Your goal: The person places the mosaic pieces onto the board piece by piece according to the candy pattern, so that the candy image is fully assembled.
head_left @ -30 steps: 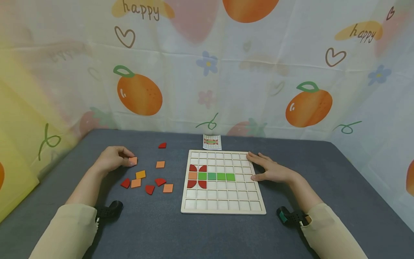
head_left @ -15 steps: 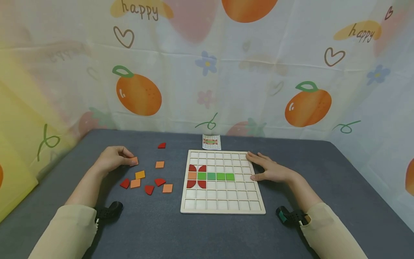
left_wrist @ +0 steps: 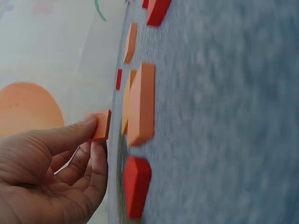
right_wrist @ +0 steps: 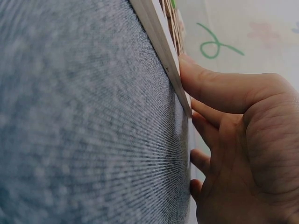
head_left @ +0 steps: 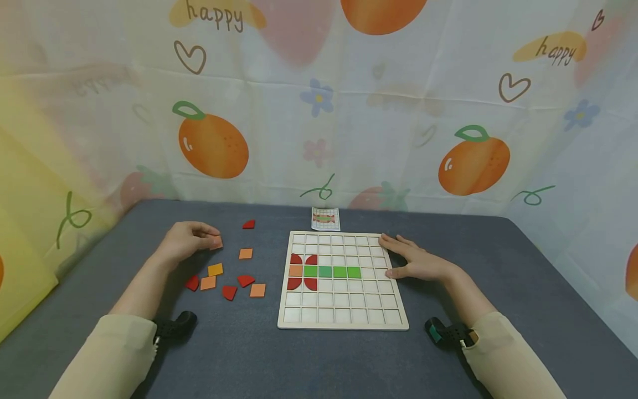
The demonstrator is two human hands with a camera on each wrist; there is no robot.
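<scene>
Between thumb and fingers my left hand (head_left: pixel 185 243) pinches an orange square tile (left_wrist: pixel 103 125), lifted off the tabletop at the left. Loose pieces lie nearest to it: orange squares (head_left: pixel 207 283), a yellow-orange square (head_left: pixel 215 269) and red quarter-round pieces (head_left: pixel 229 292). My right hand (head_left: pixel 421 264) rests along the right edge of a white grid board (head_left: pixel 344 327), fingers extended and thumb at the rim. On the board, one orange tile (head_left: pixel 296 271) and several green tiles (head_left: pixel 340 272) form a row, with red quarter-rounds (head_left: pixel 294 284) above and below its left end.
A small printed card (head_left: pixel 325 219) with a grid picture lies just behind the board. One red piece (head_left: pixel 248 224) and one orange square (head_left: pixel 246 254) lie between my left hand and the board. A patterned cloth (head_left: pixel 319 138) hangs behind the dark table (head_left: pixel 319 366).
My left hand has moved right and slightly away from me, carrying the orange square tile up from among the loose pieces. My right hand stays on the board's edge.
</scene>
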